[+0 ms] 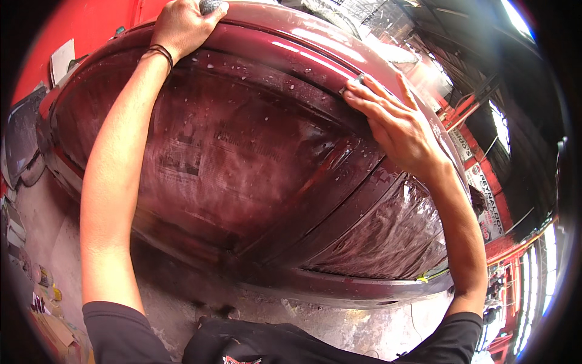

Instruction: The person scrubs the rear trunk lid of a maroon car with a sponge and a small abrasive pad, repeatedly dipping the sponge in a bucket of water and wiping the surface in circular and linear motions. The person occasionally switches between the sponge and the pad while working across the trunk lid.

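A maroon car body (291,67) stretches across the view, its upper edge wet with scattered droplets. At the top left, my left hand (185,27) is closed around a dark grey speckled sponge (211,6) at the roof edge. My right hand (400,124) presses on the roof edge further right, fingers long and nearly flat over a small grey pad (359,81), mostly hidden under them. Below my hands, one window is masked with newspaper (212,151) hazed with maroon. Crinkled plastic film (388,224) covers the window at the right.
A red wall (79,30) stands behind the car at left, with a dark panel (21,136) near it. Cans (45,282) and cardboard (54,333) lie on the floor at lower left. Signboards (485,194) hang at right. Concrete floor (273,309) runs below the car.
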Available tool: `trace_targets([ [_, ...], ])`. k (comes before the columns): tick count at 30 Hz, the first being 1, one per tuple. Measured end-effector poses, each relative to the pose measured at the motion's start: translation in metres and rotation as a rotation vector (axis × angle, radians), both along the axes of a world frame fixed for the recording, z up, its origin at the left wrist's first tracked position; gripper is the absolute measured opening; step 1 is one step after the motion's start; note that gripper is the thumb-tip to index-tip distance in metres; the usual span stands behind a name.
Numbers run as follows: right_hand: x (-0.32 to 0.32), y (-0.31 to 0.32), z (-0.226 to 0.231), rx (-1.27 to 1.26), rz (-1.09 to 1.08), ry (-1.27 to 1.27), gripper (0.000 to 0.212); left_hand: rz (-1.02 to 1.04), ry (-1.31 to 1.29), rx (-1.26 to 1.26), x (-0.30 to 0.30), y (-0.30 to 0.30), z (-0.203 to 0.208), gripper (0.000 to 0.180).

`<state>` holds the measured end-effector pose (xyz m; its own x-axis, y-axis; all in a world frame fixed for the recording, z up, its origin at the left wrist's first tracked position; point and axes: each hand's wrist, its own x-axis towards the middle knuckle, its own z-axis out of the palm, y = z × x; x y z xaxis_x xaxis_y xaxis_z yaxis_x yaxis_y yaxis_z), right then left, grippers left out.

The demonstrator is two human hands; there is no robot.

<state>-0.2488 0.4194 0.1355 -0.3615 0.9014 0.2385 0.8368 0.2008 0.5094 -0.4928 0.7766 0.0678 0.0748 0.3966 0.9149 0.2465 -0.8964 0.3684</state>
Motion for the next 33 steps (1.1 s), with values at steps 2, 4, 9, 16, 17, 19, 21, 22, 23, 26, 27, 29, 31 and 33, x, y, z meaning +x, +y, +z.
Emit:
trace_targets([
  [2, 0.008, -0.023, 0.006, -0.042, -0.090, -0.055, 0.058, -0.041, -0.068, -0.013, 0.008, -0.030, 0.005, 0.024],
  [4, 0.024, -0.046, 0.003, -0.023, -0.100, -0.043, 0.057, -0.009, -0.119, 0.019, 0.005, -0.030, 0.007, 0.022],
  [9, -0.014, 0.022, -0.007, 0.040, 0.003, -0.017, 0.053, 0.072, -0.046, 0.033, 0.011, -0.014, 0.005, 0.024],
  [16, -0.015, 0.023, 0.001, 0.028, -0.014, -0.110, 0.055, 0.005, -0.048, -0.013, -0.001, -0.007, 0.001, 0.024],
  [17, -0.004, 0.000, 0.002, 0.024, -0.042, -0.092, 0.055, 0.015, -0.060, 0.001, 0.002, -0.010, 0.002, 0.024],
  [19, 0.006, -0.027, 0.000, 0.013, -0.094, -0.057, 0.055, 0.020, -0.079, 0.024, 0.006, -0.012, 0.003, 0.023],
  [21, 0.000, -0.004, -0.005, 0.052, -0.041, -0.048, 0.053, 0.003, -0.076, 0.036, 0.011, -0.013, 0.003, 0.023],
  [22, -0.008, 0.013, -0.008, 0.064, -0.020, -0.039, 0.053, -0.039, -0.068, 0.031, 0.014, -0.018, 0.003, 0.023],
  [23, -0.018, 0.038, -0.012, 0.058, 0.028, -0.016, 0.052, -0.019, -0.059, 0.040, 0.016, -0.015, -0.001, 0.023],
  [26, -0.048, 0.073, -0.005, 0.053, 0.141, 0.002, 0.051, 0.051, -0.055, 0.083, 0.003, -0.004, 0.006, 0.024],
  [27, -0.050, 0.075, -0.003, 0.041, 0.152, -0.009, 0.051, 0.041, -0.061, 0.064, -0.007, -0.008, 0.007, 0.025],
  [29, -0.039, 0.063, -0.001, 0.038, 0.107, -0.029, 0.051, 0.002, -0.069, 0.040, -0.016, -0.019, 0.009, 0.025],
  [31, -0.011, 0.006, 0.000, 0.034, -0.013, -0.057, 0.051, 0.051, -0.048, 0.014, -0.007, -0.009, 0.008, 0.026],
  [33, -0.004, -0.027, -0.007, 0.021, -0.127, -0.065, 0.049, 0.037, -0.038, 0.008, 0.006, -0.019, 0.004, 0.032],
])
